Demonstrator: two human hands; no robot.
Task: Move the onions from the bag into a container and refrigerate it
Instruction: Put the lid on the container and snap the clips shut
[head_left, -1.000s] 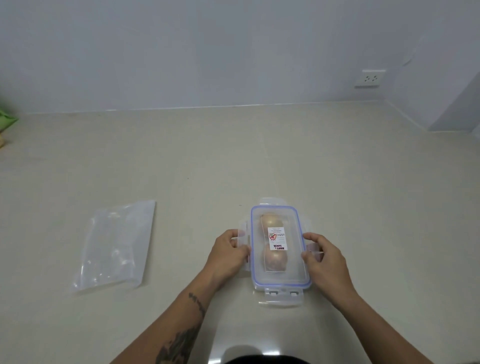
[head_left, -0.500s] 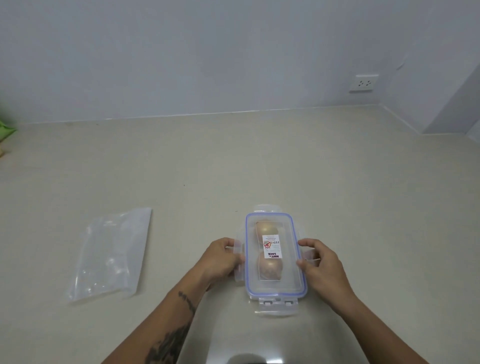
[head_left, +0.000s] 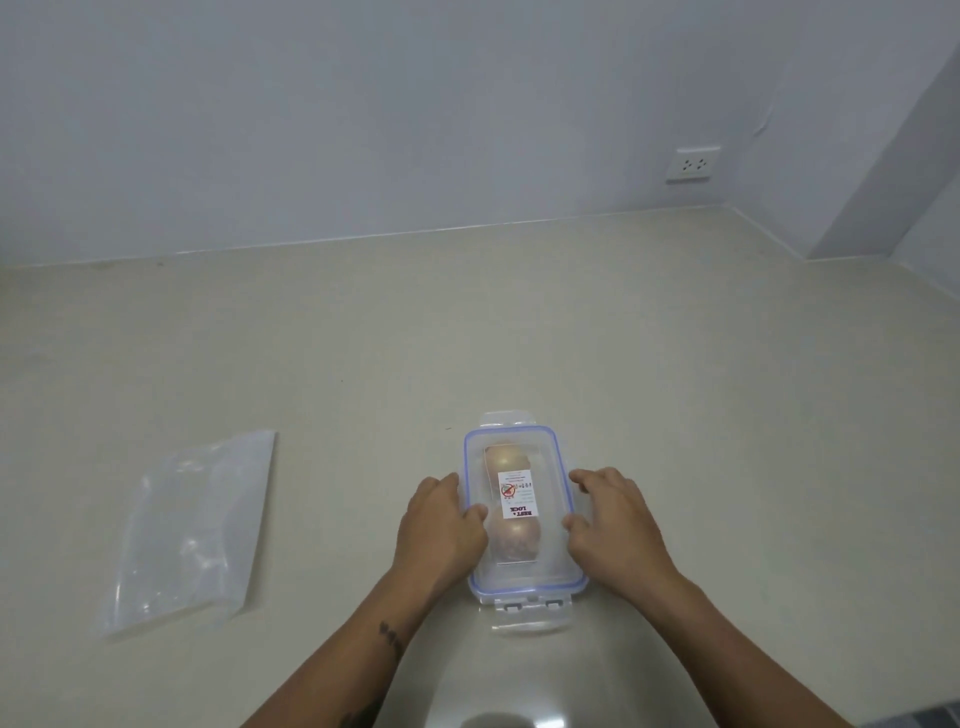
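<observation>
Onions, two, lie inside the lidded clear container between both hands' fingers. Left hand and right hand curl fingers down over its long sides. An empty plastic bag lies on the surface, well left of the left fingers.

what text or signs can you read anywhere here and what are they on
"BEST + LOCK", upside down from this view: white sticker on the clear blue-rimmed container lid.
Red crossed-circle sign on the same sticker; its small print is too blurred to read.
White wall socket: no readable text.
</observation>
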